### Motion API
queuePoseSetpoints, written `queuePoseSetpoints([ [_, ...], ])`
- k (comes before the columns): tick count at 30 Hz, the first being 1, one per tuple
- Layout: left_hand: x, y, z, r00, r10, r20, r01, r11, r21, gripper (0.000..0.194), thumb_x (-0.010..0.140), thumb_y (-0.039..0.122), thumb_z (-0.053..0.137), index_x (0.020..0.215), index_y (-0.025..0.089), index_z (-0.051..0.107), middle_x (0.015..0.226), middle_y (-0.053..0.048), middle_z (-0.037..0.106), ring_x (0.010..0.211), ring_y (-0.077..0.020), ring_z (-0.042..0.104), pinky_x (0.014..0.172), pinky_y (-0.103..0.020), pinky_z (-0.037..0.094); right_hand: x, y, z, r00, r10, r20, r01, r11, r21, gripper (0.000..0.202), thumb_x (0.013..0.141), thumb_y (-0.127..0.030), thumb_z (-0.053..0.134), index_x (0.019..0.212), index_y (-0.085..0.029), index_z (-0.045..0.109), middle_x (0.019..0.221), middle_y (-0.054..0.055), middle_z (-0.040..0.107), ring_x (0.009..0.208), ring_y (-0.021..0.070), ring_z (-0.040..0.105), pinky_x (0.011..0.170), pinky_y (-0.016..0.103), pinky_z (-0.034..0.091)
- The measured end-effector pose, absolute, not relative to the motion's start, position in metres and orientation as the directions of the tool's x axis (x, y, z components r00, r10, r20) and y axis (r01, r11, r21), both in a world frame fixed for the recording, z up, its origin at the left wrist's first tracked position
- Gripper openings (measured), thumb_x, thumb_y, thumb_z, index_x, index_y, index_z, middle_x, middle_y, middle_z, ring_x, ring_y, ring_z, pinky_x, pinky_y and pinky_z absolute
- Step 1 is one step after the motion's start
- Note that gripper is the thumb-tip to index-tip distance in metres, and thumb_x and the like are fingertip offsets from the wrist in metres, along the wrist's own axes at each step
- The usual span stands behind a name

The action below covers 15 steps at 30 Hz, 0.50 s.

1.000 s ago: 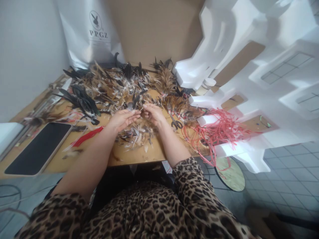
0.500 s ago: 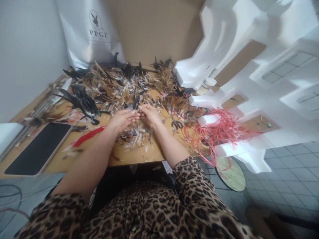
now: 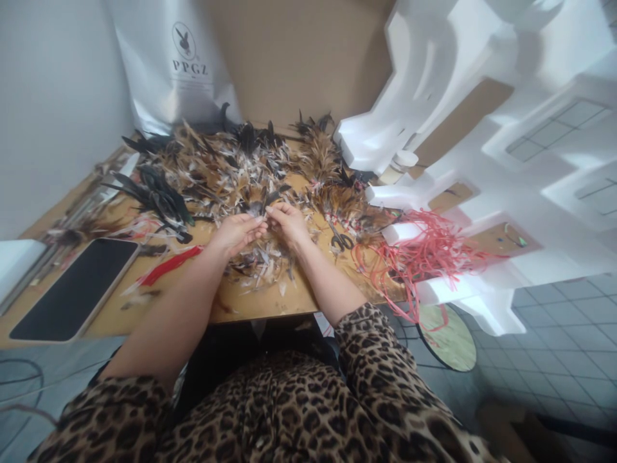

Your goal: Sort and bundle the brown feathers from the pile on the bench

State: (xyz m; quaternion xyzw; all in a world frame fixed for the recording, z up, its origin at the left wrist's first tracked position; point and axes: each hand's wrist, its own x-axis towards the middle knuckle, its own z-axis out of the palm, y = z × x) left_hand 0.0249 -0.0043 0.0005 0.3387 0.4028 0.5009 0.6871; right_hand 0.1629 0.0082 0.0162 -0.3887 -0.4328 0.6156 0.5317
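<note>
My left hand [image 3: 238,233] is closed in a pinch on a small bunch of feathers [image 3: 255,207], whose dark and pale tips fan out above the fingers. Right beside it, the thumb and fingers of my right hand [image 3: 290,224] are pinched together at the base of the bunch; what sits between them is too small to make out. Behind both hands spreads a big pile of brown, white and black feathers [image 3: 207,157]. Loose feather scraps [image 3: 260,260] lie on the table under my wrists.
Black-handled scissors [image 3: 342,241] lie right of my hands, near tied brown feather bundles [image 3: 344,202]. Red strings [image 3: 429,251] hang over white foam [image 3: 448,283] at the right. A phone [image 3: 72,289], red thread [image 3: 171,265] and black feathers [image 3: 154,193] lie left.
Both hands have shifted very slightly left and stay close together. The feather tips above my left hand show more plainly now.
</note>
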Motion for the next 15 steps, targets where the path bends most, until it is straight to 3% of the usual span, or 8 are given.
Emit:
queuePoseSetpoints([
  [15,0.0267,-0.0085,0.0060,0.171,0.966,-0.197,-0.371,0.248,0.895,0.008,0.068,0.013,0.070,0.068,0.007,0.067,0.064,-0.008,0.067,0.053,-0.0073,0.061,0.054,-0.015,0.049,0.1613,0.0080,0.0091,-0.152,0.988,-0.015,-0.324,-0.064,-0.944,0.027,0.055,-0.033,0.075,0.064,-0.016,0.055,0.051,-0.007,0.051,0.048,0.0045,0.043,0.050,0.019,0.033],
])
